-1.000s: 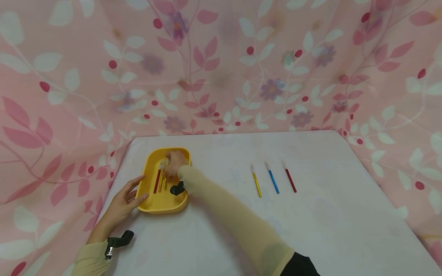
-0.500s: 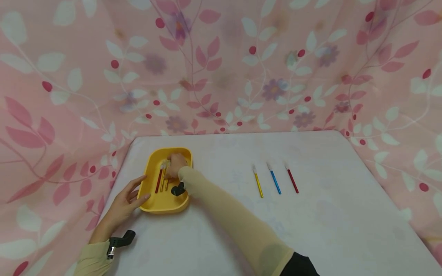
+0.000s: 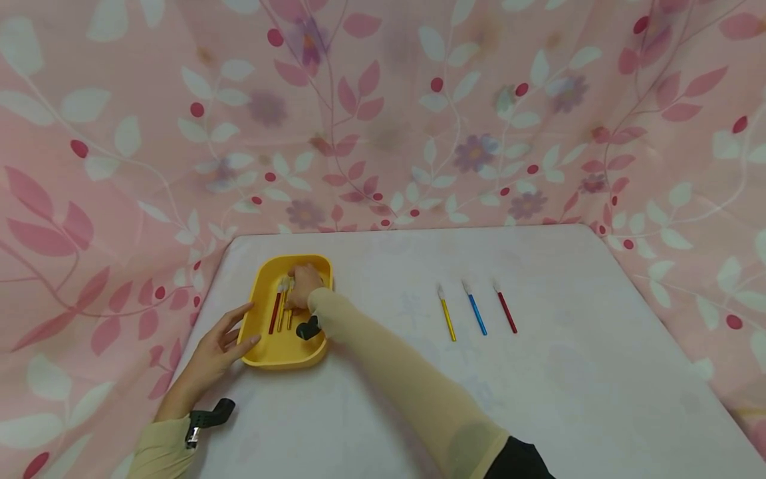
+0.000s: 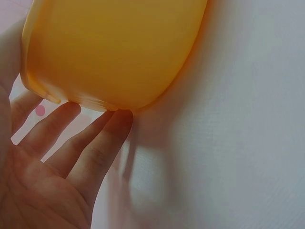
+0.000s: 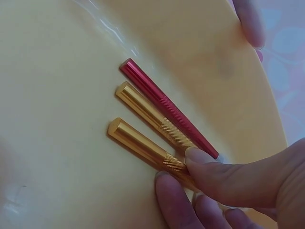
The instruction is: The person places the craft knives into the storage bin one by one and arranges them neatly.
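Observation:
In the yellow tray (image 3: 287,356) lie one red craft knife (image 5: 167,107) and two gold ones, side by side, with knurled handles and pale clear tips. My right hand (image 3: 306,285) reaches in and pinches the nearer gold craft knife (image 5: 138,143) between thumb and fingers at its knurled part. The other gold craft knife (image 5: 147,107) lies close beside the thumb. My left hand (image 3: 211,352) holds the tray's left side, thumb over the rim and fingertips against the outer wall (image 4: 114,62). My right hand covers the pinched knife's tip in the head view.
On the white-covered table (image 3: 383,399), right of the tray, lie a yellow craft knife (image 3: 447,316), a blue craft knife (image 3: 475,311) and a red craft knife (image 3: 506,310), spaced apart. Pink floral cloth (image 3: 383,133) hangs behind the table and at its sides.
The head view has shifted slightly. Both hands, the tray and the craft knives stay nearly where they were, with only a small shift at my right hand.

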{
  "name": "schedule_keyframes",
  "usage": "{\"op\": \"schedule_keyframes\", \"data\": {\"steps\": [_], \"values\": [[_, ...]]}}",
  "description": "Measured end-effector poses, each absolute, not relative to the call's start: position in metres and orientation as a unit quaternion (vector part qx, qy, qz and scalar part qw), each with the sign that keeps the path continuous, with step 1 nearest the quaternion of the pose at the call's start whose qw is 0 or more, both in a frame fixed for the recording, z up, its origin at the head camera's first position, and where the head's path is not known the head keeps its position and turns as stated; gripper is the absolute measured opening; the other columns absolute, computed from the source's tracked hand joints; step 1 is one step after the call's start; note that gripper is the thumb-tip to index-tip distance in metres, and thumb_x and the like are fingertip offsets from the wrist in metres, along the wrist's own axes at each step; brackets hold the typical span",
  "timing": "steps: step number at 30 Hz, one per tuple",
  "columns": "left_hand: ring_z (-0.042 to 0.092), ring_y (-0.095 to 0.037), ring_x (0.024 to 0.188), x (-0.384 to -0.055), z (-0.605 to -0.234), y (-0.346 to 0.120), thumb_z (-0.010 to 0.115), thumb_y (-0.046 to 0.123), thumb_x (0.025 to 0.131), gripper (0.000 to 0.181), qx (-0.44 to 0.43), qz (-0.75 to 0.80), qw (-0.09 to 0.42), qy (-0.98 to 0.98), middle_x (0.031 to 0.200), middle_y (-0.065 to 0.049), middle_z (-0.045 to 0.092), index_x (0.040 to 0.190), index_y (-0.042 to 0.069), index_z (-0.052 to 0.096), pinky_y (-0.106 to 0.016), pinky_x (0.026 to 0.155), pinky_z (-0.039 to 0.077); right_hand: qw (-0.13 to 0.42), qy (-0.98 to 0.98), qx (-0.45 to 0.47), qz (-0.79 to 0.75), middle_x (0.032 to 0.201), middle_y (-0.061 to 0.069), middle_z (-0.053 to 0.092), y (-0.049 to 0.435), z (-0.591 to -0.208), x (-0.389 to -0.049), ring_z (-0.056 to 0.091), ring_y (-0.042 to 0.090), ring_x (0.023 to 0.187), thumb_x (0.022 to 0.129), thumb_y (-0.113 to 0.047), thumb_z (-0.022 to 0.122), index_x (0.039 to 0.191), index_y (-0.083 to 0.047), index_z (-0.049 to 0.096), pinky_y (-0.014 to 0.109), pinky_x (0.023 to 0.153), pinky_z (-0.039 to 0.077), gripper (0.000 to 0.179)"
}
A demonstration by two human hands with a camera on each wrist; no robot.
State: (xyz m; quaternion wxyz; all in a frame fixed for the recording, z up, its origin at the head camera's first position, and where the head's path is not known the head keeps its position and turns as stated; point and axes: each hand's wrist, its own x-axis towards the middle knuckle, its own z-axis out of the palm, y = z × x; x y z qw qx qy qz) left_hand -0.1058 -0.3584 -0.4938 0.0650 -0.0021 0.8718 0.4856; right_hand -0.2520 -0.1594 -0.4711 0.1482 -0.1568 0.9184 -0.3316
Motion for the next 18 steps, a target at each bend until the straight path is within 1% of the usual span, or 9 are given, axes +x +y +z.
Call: {"op": "schedule_keyframes", "data": {"steps": [5,10,15,17,18], "values": [[0.038,-0.059,0.152,-0.1057,-0.4942,-0.3576,0.075,0.034,0.107,0.082,0.0,0.488,0.065,0.87,0.178,-0.02,0.026,0.175,0.024,0.03,-0.061,0.116,0.04,0.147,0.922,-0.156,-0.323,0.142,0.004,0.061,-0.1605,-0.4735,-0.2531,0.054,0.014,0.132,0.083,-0.016,0.099,0.15,-0.012,0.065,0.019,0.112,0.046,0.075],[0.037,-0.06,0.152,-0.1057,-0.4951,-0.3579,0.075,0.034,0.107,0.082,0.002,0.487,0.065,0.871,0.178,-0.019,0.025,0.175,0.025,0.029,-0.062,0.116,0.04,0.149,0.919,-0.14,-0.337,0.143,0.003,0.059,-0.1613,-0.4742,-0.2531,0.055,0.013,0.128,0.082,-0.014,0.099,0.151,-0.013,0.064,0.019,0.108,0.049,0.077],[0.036,-0.059,0.153,-0.1059,-0.4953,-0.3576,0.075,0.034,0.107,0.083,0.0,0.487,0.068,0.871,0.179,-0.018,0.024,0.175,0.026,0.028,-0.063,0.117,0.04,0.138,0.915,-0.122,-0.359,0.144,0.002,0.061,-0.1605,-0.4708,-0.2526,0.056,0.014,0.128,0.08,-0.012,0.099,0.15,-0.013,0.065,0.021,0.11,0.049,0.078],[0.035,-0.059,0.153,-0.1062,-0.4956,-0.3577,0.075,0.034,0.107,0.083,-0.002,0.488,0.069,0.87,0.179,-0.018,0.024,0.175,0.026,0.028,-0.064,0.117,0.039,0.142,0.903,-0.115,-0.389,0.147,0.004,0.06,-0.1599,-0.4689,-0.2534,0.063,0.016,0.123,0.082,-0.009,0.098,0.151,-0.012,0.064,0.025,0.1,0.059,0.078],[0.035,-0.06,0.153,-0.1064,-0.4959,-0.3579,0.074,0.034,0.107,0.083,-0.003,0.488,0.07,0.87,0.179,-0.018,0.024,0.175,0.026,0.028,-0.065,0.117,0.039,0.145,0.896,-0.111,-0.405,0.148,0.005,0.061,-0.1595,-0.4681,-0.2542,0.066,0.016,0.117,0.082,-0.008,0.098,0.152,-0.012,0.063,0.026,0.09,0.063,0.078]]}}
